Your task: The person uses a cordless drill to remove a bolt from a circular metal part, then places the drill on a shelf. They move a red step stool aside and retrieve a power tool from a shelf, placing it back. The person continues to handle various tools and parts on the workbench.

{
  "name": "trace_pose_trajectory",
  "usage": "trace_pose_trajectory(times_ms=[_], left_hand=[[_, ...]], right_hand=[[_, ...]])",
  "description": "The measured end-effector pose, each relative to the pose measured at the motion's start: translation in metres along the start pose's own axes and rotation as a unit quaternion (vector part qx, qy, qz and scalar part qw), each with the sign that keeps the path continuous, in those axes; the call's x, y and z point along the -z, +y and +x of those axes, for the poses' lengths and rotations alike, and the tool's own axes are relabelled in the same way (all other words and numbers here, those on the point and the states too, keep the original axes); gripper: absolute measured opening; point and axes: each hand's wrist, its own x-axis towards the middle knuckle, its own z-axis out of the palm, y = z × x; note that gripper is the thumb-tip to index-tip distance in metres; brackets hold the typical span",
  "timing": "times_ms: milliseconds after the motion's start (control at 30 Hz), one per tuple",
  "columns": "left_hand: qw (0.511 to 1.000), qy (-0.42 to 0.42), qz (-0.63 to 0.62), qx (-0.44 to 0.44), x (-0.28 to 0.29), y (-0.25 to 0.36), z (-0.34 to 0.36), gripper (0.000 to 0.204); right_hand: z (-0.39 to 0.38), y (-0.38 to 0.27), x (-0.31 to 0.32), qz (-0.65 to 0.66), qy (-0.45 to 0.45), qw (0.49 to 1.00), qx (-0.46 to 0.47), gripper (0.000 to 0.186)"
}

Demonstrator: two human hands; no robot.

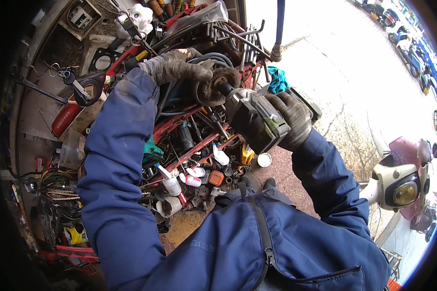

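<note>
My right hand (291,116), in a dirty grey knit glove, grips a black-and-olive cordless power tool (255,116). On the tool's shaft is a brown, fuzzy wheel head (216,87), like a wire brush. My left hand (179,70), also gloved, is beside the wheel's upper left with its fingers bent; what they hold is hidden. Black hoses (170,97) run under both the hand and the wheel. Metal bars and hex wrenches (238,41) lie just above, and a teal cloth (277,77) is behind the tool.
Red tool racks (189,148) hold crowded tools, bottles (221,155) and cans beneath my hands. Parts and cables (53,189) pile at left. A dark hose (278,29) hangs at the top. A cream-and-pink scooter (398,184) stands at right, with parked scooters (412,58) beyond the pale pavement.
</note>
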Motion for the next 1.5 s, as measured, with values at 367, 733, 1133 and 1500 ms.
trace_pose_trajectory(times_ms=[367, 733, 1133, 1500], left_hand=[[0.993, -0.047, -0.104, -0.011, 0.000, -0.003, 0.005, 0.057], [0.998, -0.029, -0.033, 0.049, -0.009, 0.022, -0.004, 0.060], [1.000, -0.002, 0.017, 0.001, 0.000, -0.001, 0.005, 0.062], [1.000, 0.004, 0.000, -0.016, -0.005, 0.002, 0.003, 0.065]], right_hand=[[-0.013, 0.011, -0.021, 0.033, 0.017, 0.999, -0.024, 0.062], [0.005, -0.006, 0.008, -0.038, -0.029, 0.999, 0.003, 0.059], [0.043, -0.020, 0.049, -0.231, -0.102, 0.959, 0.126, 0.041], [0.049, -0.022, 0.052, -0.183, -0.138, 0.970, 0.081, 0.036]])
